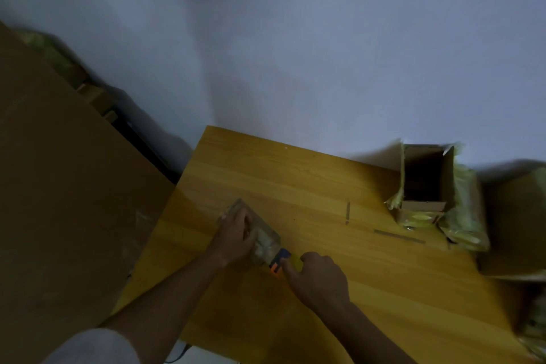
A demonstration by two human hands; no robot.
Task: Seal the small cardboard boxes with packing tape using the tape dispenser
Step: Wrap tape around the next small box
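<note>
On table (325,186), unlabelled taped box (266,238)

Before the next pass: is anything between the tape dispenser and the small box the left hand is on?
Nothing visible. The tape dispenser, gripped by the right hand, sits right at the near end of the small box, which the left hand holds on the table. The image is dim.

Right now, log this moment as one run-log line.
left hand holds box on table | right hand grips dispenser at box end | open box far right
</note>
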